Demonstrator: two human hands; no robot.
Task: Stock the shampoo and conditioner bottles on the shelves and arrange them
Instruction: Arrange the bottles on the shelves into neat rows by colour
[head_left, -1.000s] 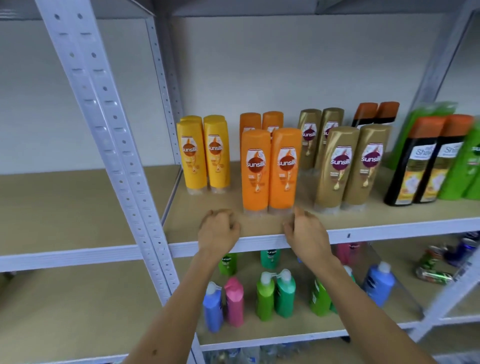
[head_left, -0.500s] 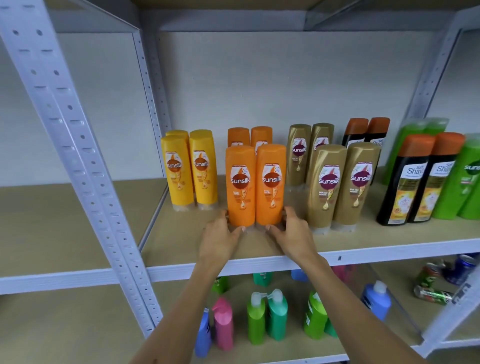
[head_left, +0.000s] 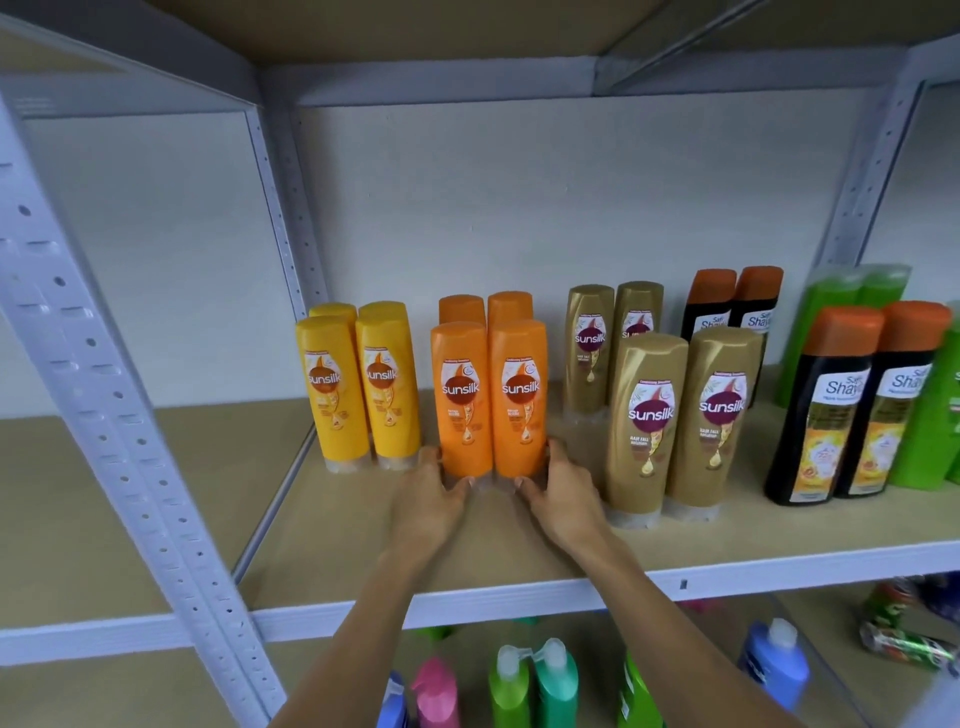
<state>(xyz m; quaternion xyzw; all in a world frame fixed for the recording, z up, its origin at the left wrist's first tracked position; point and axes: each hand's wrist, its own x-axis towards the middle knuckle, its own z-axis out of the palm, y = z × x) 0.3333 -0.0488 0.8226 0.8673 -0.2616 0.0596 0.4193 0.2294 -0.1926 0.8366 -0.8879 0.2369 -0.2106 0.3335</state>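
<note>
Two orange Sunsilk bottles stand side by side, caps down, on the middle shelf (head_left: 332, 545), with two more orange ones behind them. My left hand (head_left: 431, 496) grips the base of the left front orange bottle (head_left: 461, 400), fingers round its left side and thumb at the front. My right hand (head_left: 563, 491) grips the base of the right front orange bottle (head_left: 520, 400) in the same way from the right. Yellow Sunsilk bottles (head_left: 332, 389) stand to the left and gold Sunsilk bottles (head_left: 649, 415) to the right, the front gold pair nearer the shelf edge.
Black bottles with orange caps (head_left: 815, 415) and green bottles (head_left: 930, 426) fill the right end of the shelf. A slanted white upright (head_left: 104, 415) crosses the left foreground. The shelf below holds coloured pump bottles (head_left: 535, 686) and some cans (head_left: 904, 618).
Both hands moved from the shelf's front edge to the bases of the front orange pair, and the pair has slid back, roughly level with the yellow bottles. The camera has come closer.
</note>
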